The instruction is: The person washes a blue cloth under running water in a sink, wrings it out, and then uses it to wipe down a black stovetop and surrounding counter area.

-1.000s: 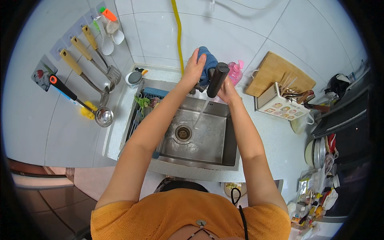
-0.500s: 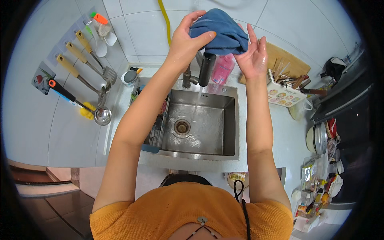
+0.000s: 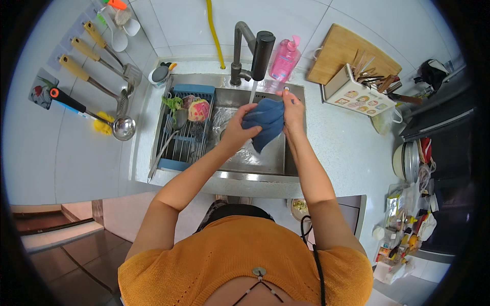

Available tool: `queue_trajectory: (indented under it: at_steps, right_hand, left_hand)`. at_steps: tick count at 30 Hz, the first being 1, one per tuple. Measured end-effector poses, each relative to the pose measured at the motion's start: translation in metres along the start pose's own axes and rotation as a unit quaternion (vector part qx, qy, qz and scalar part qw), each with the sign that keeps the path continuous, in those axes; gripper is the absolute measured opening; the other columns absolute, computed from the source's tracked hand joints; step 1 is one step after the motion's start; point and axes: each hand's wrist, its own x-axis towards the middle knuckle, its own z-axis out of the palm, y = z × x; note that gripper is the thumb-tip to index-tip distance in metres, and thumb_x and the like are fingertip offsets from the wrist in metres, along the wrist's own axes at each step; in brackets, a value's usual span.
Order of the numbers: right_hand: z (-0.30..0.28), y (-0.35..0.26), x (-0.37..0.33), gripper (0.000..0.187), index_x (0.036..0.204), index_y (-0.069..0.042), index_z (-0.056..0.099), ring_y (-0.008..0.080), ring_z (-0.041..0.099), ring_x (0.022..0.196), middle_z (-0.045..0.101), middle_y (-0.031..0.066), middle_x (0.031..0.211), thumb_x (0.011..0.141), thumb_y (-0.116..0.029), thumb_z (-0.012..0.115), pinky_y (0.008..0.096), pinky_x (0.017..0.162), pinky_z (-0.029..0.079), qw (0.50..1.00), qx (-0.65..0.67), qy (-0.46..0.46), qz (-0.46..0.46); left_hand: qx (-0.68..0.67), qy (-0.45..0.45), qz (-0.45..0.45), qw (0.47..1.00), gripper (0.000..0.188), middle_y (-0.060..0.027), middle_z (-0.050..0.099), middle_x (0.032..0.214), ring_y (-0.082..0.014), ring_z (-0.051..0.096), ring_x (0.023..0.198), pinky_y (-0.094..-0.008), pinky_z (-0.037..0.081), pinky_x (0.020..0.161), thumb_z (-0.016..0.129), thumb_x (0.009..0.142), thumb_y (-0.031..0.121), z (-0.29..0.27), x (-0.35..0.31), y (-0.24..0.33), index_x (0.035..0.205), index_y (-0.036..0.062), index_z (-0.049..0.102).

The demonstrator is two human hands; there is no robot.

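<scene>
A blue cloth (image 3: 266, 121) hangs in folds between my two hands, over the steel sink (image 3: 240, 179). My left hand (image 3: 242, 126) grips its left side, thumb pressed across the fabric. Its upper right corner is pinched by my right hand (image 3: 292, 111), with the wrist raised. Just beyond the cloth stands the dark faucet (image 3: 263, 55), with water running from its spout. The cloth's lower tip dangles free above the basin. Part of the drain is hidden behind my left hand.
Left in the sink sits a blue-rimmed drying rack (image 3: 193, 90) holding vegetables and a long-handled spoon. A pink pump bottle (image 3: 285, 61) stands behind the sink. To the right are a cutting board (image 3: 352, 51) and a utensil holder (image 3: 357, 97). A ladle (image 3: 123, 127) hangs on the left wall.
Both hands have come down from in front of the faucet to over the sink with the blue cloth. My right hand has gone from spread fingers to pinching it.
</scene>
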Motion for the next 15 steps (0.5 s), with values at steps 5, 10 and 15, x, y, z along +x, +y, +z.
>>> queue_trajectory:
  at_steps: [5, 10, 15]
  right_hand:
    - [0.03, 0.024, 0.027, 0.033, 0.104, -0.006, 0.06, 0.0131, 0.056, 0.071, 0.058, 0.0036, 0.081, 0.091, -0.033, 0.047, 0.027, 0.067, 0.046, 0.98, 0.121, -0.107, 0.119]
    - [0.049, 0.049, 0.048, 0.039, 0.118, -0.008, 0.051, 0.0175, 0.059, 0.083, 0.058, 0.0064, 0.093, 0.086, -0.031, 0.056, 0.0316, 0.073, 0.05, 0.959, 0.158, -0.207, 0.11]
    - [0.045, 0.05, 0.053, 0.04, 0.122, -0.007, 0.046, 0.0177, 0.057, 0.092, 0.057, 0.007, 0.103, 0.084, -0.016, 0.057, 0.0317, 0.081, 0.048, 0.955, 0.131, -0.233, 0.133]
  left_hand:
    - [-0.302, 0.089, -0.05, 0.948, 0.054, -0.0094, 0.045, 0.122, -0.019, 0.049, 0.107, -0.031, 0.039, 0.092, 0.058, 0.085, 0.029, -0.034, 0.018, -0.054, 0.129, 0.0055, 0.038]
    - [-0.405, 0.153, -0.204, 0.878, 0.062, -0.0082, 0.05, 0.121, -0.0254, 0.049, 0.109, -0.0435, 0.038, 0.091, 0.041, 0.085, 0.058, -0.052, 0.04, -0.09, 0.126, 0.0109, 0.043]
    - [-0.469, 0.089, -0.191, 0.858, 0.045, -0.0074, 0.059, 0.11, -0.0255, 0.057, 0.096, -0.0428, 0.046, 0.082, 0.049, 0.086, 0.046, -0.052, 0.058, -0.106, 0.115, 0.0118, 0.052]
